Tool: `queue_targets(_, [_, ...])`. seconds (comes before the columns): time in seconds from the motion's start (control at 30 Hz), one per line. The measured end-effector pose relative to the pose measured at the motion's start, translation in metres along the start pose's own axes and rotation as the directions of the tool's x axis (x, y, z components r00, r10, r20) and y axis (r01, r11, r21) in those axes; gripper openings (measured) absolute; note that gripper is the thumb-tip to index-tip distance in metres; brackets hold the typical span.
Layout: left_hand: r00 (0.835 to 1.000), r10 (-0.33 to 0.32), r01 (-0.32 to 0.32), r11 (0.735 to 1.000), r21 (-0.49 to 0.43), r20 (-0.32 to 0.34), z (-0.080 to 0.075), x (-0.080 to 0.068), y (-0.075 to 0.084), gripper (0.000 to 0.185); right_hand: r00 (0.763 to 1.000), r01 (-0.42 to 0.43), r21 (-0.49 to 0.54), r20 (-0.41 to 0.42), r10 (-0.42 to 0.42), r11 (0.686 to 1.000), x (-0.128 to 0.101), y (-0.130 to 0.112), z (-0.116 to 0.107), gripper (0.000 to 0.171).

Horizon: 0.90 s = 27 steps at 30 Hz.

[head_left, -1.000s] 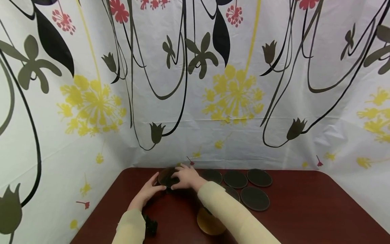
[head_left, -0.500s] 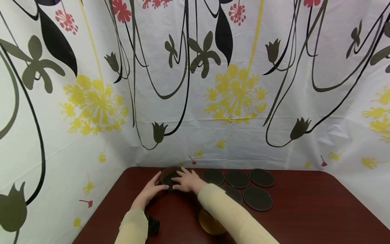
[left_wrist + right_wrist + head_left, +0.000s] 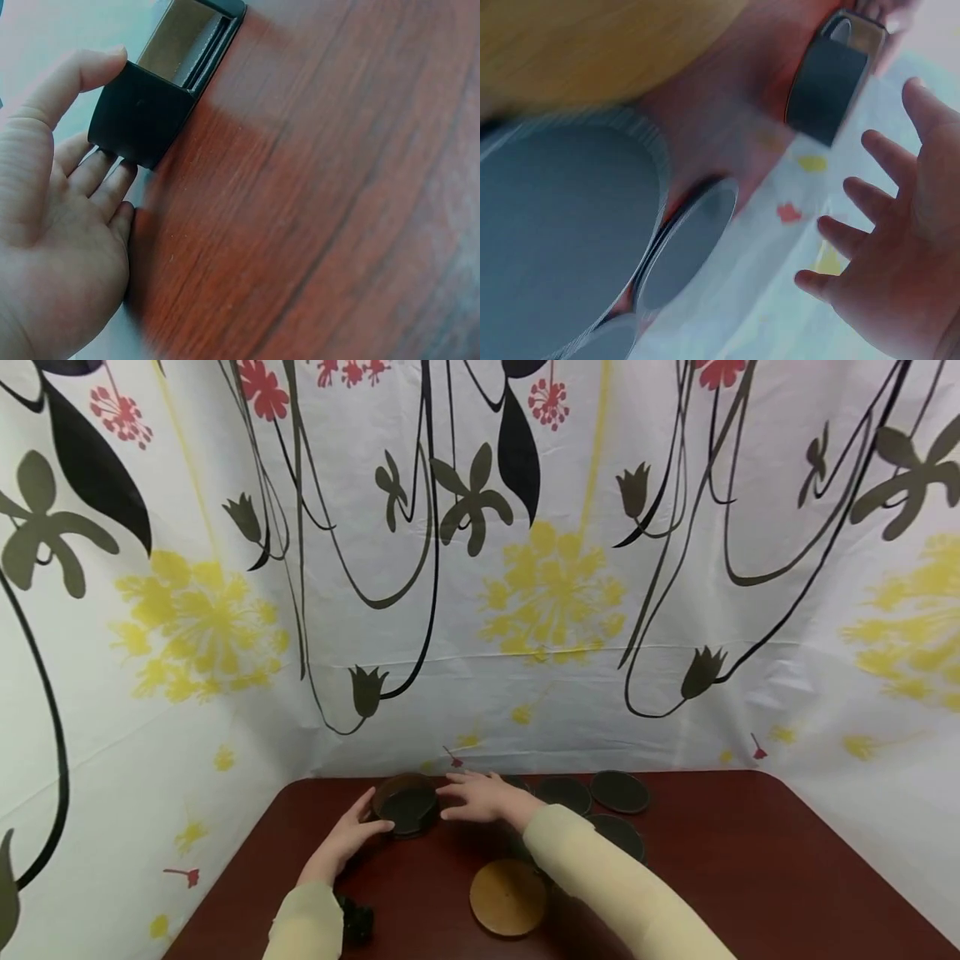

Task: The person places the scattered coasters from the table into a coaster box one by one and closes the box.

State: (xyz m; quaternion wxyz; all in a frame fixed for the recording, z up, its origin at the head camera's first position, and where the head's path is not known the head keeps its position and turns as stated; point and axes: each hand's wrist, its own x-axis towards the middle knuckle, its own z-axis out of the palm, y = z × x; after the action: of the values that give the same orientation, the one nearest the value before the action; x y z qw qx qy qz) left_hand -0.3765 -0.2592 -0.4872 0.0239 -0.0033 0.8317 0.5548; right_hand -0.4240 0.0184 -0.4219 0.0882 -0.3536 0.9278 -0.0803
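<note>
A round dark coaster holder (image 3: 408,833) with a brown inner wall and a cut-away side stands at the table's back left. My left hand (image 3: 347,841) holds its left side. In the left wrist view the thumb lies on the holder's rim (image 3: 142,112) and the fingers reach round its outer wall. A dark disc edge shows inside the holder. My right hand (image 3: 480,797) is just right of the holder, apart from it, its fingers spread and holding nothing. Several dark round coasters (image 3: 620,791) lie right of this hand, some partly hidden by the arm.
A tan round disc (image 3: 508,897) lies near the middle front, left of the right sleeve (image 3: 615,877). Beside the left sleeve (image 3: 307,922) is a small black object (image 3: 356,922). A flowered cloth (image 3: 465,710) hangs behind the red-brown table (image 3: 735,860).
My right hand has drawn away from the holder to the right, while my left hand stays on it. The tan disc is now in fuller view, and the head view has shifted slightly.
</note>
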Motion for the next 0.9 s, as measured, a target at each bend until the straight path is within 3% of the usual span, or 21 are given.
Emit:
queue_targets(0.17, [1.000, -0.001, 0.001, 1.000, -0.006, 0.013, -0.008, -0.002, -0.005, 0.093, 0.999, 0.044, 0.055, -0.003, -0.044, 0.998, -0.036, 0.025, -0.006, 0.059])
queue_targets(0.33, [1.000, -0.003, 0.003, 1.000, 0.005, 0.026, -0.009, -0.002, -0.006, 0.094, 0.999, 0.031, 0.139, 0.005, -0.032, 0.990, -0.073, 0.050, -0.006, 0.063])
queue_targets(0.5, [1.000, -0.003, 0.003, 1.000, 0.000, 0.031, -0.006, -0.001, -0.005, 0.093, 0.997, 0.012, 0.308, 0.069, -0.035, 0.951, -0.098, 0.076, 0.002, 0.075])
queue_targets(0.67, [0.999, -0.003, 0.003, 1.000, -0.002, 0.039, 0.000, 0.002, -0.002, 0.094, 0.987, -0.029, 0.390, 0.157, -0.036, 0.920, -0.101, 0.120, 0.030, 0.089])
queue_targets(0.77, [0.999, 0.000, 0.000, 1.000, 0.005, 0.037, 0.001, 0.002, -0.001, 0.093, 0.983, -0.043, 0.377, 0.182, -0.028, 0.925, -0.091, 0.150, 0.055, 0.094])
queue_targets(0.9, [0.999, 0.008, -0.008, 1.000, -0.003, 0.036, 0.002, 0.001, -0.001, 0.092, 0.986, -0.067, 0.378, 0.165, 0.003, 0.923, -0.090, 0.156, 0.068, 0.093])
